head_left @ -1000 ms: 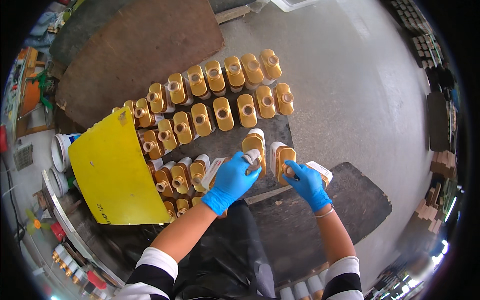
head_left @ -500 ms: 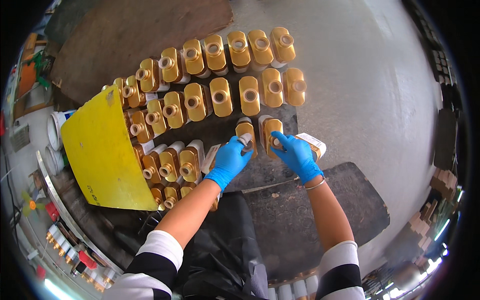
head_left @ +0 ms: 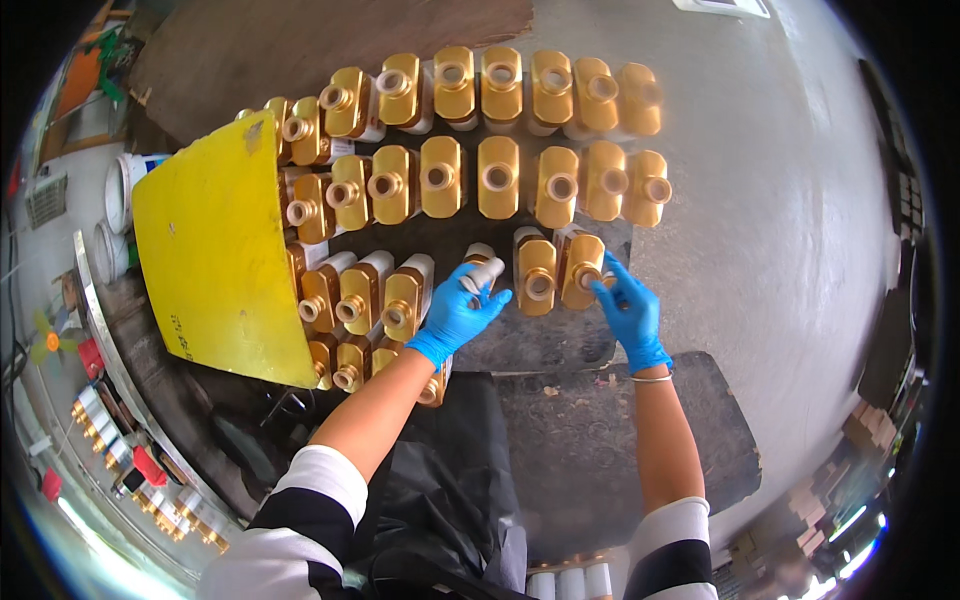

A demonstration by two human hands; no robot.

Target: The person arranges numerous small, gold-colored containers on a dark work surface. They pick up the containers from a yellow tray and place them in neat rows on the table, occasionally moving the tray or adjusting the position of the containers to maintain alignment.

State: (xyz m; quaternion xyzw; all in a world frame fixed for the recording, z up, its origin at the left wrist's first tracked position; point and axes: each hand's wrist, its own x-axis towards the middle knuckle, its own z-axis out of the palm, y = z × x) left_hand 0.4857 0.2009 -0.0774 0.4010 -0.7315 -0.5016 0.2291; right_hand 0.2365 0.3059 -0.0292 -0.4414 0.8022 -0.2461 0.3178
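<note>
My blue-gloved left hand (head_left: 458,312) closes around a short whitish cylinder-like piece (head_left: 485,274), its exact kind unclear. Just behind this hand part of an upright bottle (head_left: 479,250) shows, mostly hidden. Two gold oblong bottles with round necks stand to its right: one bottle (head_left: 536,278) between my hands, and another bottle (head_left: 582,262) beside my right hand (head_left: 630,308). That hand has its thumb and forefinger apart at the bottle's right edge, near the neck. A small pale patch between these fingers cannot be made out.
Rows of similar gold bottles (head_left: 498,175) stand beyond my hands. More bottles (head_left: 404,300) stand at the left beside a bent yellow board (head_left: 215,255). Dark mats (head_left: 700,420) lie on the grey floor (head_left: 760,200). White buckets (head_left: 118,195) stand at the far left.
The view has turned, shifting the bottles rightward. My right hand has come off a bottle's neck to that bottle's right side. The tilted white-labelled bottle beside it no longer shows there.
</note>
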